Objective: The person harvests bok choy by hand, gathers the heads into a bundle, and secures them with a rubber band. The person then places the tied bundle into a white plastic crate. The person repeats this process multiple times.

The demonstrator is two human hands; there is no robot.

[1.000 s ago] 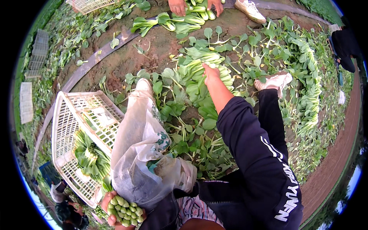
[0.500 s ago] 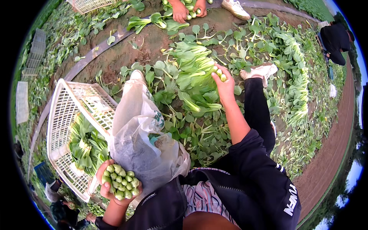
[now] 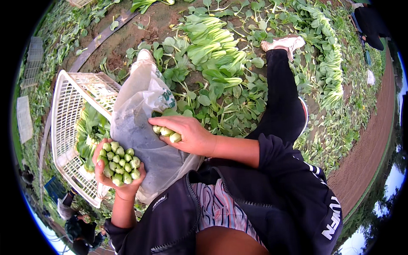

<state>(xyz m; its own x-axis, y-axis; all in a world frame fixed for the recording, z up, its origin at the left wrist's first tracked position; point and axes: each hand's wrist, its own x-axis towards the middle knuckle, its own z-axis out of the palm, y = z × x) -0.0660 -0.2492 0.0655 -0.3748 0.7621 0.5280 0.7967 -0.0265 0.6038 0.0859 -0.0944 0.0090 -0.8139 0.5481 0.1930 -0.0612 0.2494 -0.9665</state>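
Observation:
My left hand (image 3: 102, 172) is wrapped round a thick bundle of bok choy (image 3: 120, 163), its pale cut stem ends facing up. Over my plastic-covered leg, my right hand (image 3: 187, 134) grips a few more bok choy (image 3: 166, 132); only their stem ends show beneath the fingers, with some leaf beyond. The two hands are apart. Ahead of me on the ground lies a row of harvested bok choy (image 3: 214, 46), stems toward the right. Left of my leg, a white plastic crate (image 3: 63, 140) stands tilted with leafy bok choy (image 3: 90, 127) inside.
Another long row of bok choy (image 3: 333, 72) lies to the right. Loose leaves cover the soil around my shoes (image 3: 284, 43). A dark hose or strip (image 3: 91, 49) runs past the crate. Other crates (image 3: 24, 119) stand at far left. Other people (image 3: 369, 25) work at both edges.
My right hand has come back from the row toward my left hand, carrying a few bok choy. The view has tilted down, and the co-worker's hands at the top are out of sight.

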